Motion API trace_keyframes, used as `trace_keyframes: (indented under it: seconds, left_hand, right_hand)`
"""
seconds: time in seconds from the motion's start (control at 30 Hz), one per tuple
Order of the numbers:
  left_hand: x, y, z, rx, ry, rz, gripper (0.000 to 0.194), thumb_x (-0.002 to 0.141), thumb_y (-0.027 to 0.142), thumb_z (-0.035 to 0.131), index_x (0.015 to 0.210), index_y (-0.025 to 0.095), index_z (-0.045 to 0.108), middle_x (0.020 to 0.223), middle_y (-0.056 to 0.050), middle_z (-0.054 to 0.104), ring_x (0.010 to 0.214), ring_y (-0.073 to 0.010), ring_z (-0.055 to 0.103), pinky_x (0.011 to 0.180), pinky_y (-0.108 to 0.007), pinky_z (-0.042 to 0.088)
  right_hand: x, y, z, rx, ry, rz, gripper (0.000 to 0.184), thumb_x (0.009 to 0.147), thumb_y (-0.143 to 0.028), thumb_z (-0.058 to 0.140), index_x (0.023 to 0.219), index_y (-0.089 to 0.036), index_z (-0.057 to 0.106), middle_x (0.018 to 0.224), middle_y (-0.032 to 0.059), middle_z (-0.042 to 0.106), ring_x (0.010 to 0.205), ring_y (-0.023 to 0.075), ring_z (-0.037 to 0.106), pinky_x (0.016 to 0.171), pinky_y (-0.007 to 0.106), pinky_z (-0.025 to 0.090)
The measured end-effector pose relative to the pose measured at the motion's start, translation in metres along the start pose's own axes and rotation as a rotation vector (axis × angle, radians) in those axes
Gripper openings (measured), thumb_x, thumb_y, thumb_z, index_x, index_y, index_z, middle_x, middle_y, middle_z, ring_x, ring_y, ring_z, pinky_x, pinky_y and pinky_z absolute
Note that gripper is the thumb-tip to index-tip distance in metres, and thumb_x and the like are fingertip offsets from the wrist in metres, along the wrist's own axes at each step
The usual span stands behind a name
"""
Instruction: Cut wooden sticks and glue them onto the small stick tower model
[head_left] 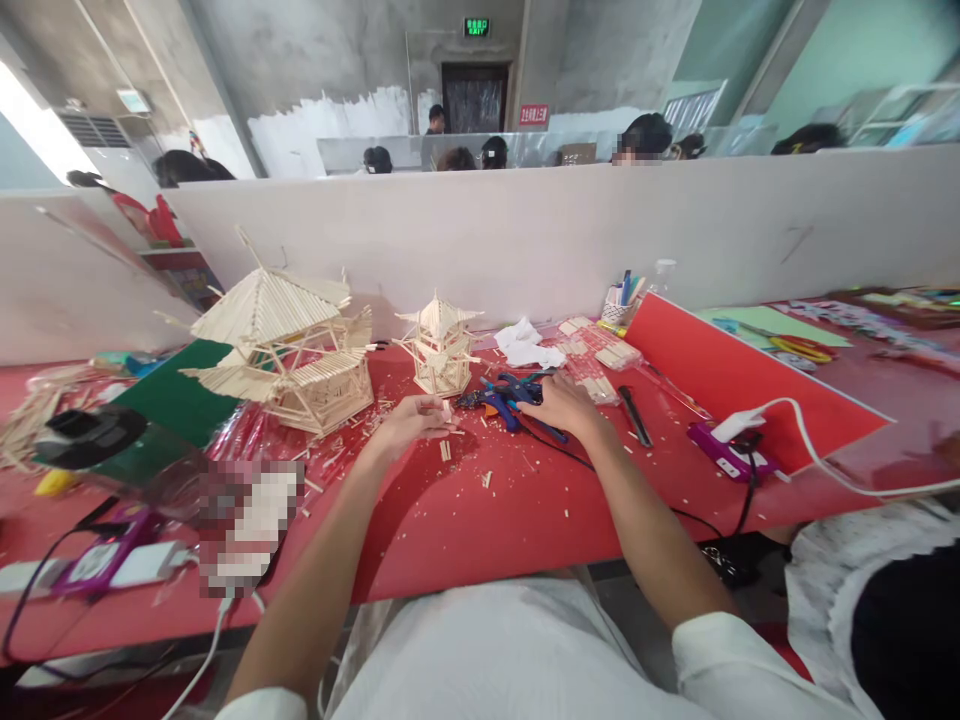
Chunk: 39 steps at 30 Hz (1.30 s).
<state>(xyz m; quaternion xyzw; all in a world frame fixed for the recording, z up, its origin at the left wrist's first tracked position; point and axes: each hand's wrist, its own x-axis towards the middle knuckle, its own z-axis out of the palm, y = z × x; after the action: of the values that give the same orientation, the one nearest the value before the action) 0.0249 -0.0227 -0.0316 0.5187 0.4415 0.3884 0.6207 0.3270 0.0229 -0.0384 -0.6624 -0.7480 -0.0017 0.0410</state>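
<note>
My left hand (411, 418) rests on the red table (480, 520) just in front of a small wooden stick pavilion (439, 345), its fingers pinched on a small stick piece. My right hand (564, 403) lies closed over a blue glue gun (510, 392) that sits on the table right of the small pavilion. A larger stick pavilion (289, 350) stands to the left. Short stick scraps (446, 450) litter the red surface around both hands.
Packs of sticks (600, 360), white tissue (527, 345), a pen cup (621, 300), black tweezers (634, 415) and a purple power strip (724, 455) with cables lie right. A green sheet (176, 395) and chargers lie left. Another person's sleeve (870, 590) is at right. A grey partition (570, 235) closes the back.
</note>
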Motion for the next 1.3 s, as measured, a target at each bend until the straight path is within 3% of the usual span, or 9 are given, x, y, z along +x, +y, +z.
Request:
trace_keyframes:
  seconds: [0.17,0.33,0.47,0.57,0.67,0.8,0.97,1.3]
  left_hand:
    - [0.001,-0.002,0.001,-0.001,0.0,0.015,0.042,0.06,0.037,0.092,0.081,0.013,0.065,0.083,-0.005,0.072,0.084,-0.017,0.073,0.086,-0.03,0.059]
    - [0.003,-0.003,0.0,0.002,0.007,0.02,0.043,0.058,0.037,0.093,0.081,0.013,0.066,0.079,-0.003,0.071,0.079,-0.0159,0.072,0.085,-0.031,0.06]
    - [0.003,-0.003,0.002,0.03,0.016,0.021,0.043,0.058,0.036,0.093,0.082,0.012,0.068,0.077,-0.003,0.071,0.075,-0.0153,0.072,0.08,-0.03,0.06]
    - [0.002,-0.002,0.005,0.057,0.017,0.032,0.041,0.059,0.036,0.092,0.083,0.012,0.069,0.076,-0.003,0.071,0.074,-0.0147,0.071,0.079,-0.029,0.06]
    - [0.002,-0.003,0.009,0.086,0.008,0.065,0.04,0.061,0.037,0.091,0.085,0.012,0.07,0.077,-0.003,0.071,0.074,-0.0148,0.071,0.079,-0.029,0.06]
    - [0.001,-0.002,0.014,0.096,-0.03,0.095,0.047,0.061,0.037,0.091,0.095,0.015,0.066,0.076,-0.001,0.072,0.074,-0.016,0.072,0.08,-0.031,0.06]
    - [0.0,-0.001,0.019,0.113,-0.049,0.085,0.054,0.065,0.033,0.09,0.104,0.018,0.056,0.076,0.0,0.074,0.074,-0.0164,0.074,0.082,-0.033,0.06]
    - [0.0,-0.002,0.018,0.147,-0.071,0.064,0.05,0.068,0.028,0.087,0.104,0.018,0.054,0.075,0.0,0.074,0.073,-0.0174,0.075,0.08,-0.034,0.061]
  right_hand:
    - [-0.001,-0.006,0.005,0.02,-0.012,0.007,0.077,0.088,-0.066,0.057,0.133,-0.004,0.053,0.14,0.0311,0.051,0.133,0.0425,0.045,0.106,0.05,0.035]
    - [-0.003,-0.009,0.006,0.025,0.013,-0.029,0.068,0.088,-0.06,0.06,0.131,-0.007,0.055,0.136,0.0287,0.054,0.13,0.0426,0.048,0.105,0.052,0.035]
    - [-0.005,-0.017,0.0,0.149,0.205,-0.128,0.056,0.089,-0.046,0.064,0.132,-0.01,0.057,0.132,0.0256,0.058,0.127,0.0409,0.052,0.104,0.052,0.039]
    - [-0.007,-0.033,-0.005,0.486,0.313,-0.287,0.035,0.092,-0.034,0.06,0.121,-0.015,0.065,0.117,0.0167,0.07,0.111,0.0304,0.063,0.098,0.042,0.047]
    - [-0.013,-0.055,-0.005,0.893,0.186,-0.42,0.023,0.091,-0.036,0.061,0.103,-0.019,0.072,0.098,0.0078,0.076,0.087,0.0223,0.07,0.081,0.034,0.053]
    - [-0.019,-0.079,0.001,1.161,0.05,-0.488,0.02,0.085,-0.036,0.068,0.094,-0.018,0.074,0.095,0.0061,0.077,0.089,0.0216,0.071,0.083,0.033,0.054]
    - [-0.02,-0.084,0.006,1.303,-0.054,-0.441,0.025,0.081,-0.039,0.071,0.093,-0.017,0.074,0.086,0.006,0.076,0.078,0.0206,0.071,0.072,0.031,0.054]
    - [-0.015,-0.089,0.018,1.419,-0.063,-0.405,0.026,0.072,-0.034,0.077,0.091,-0.017,0.072,0.087,0.0051,0.075,0.078,0.0183,0.07,0.076,0.03,0.055]
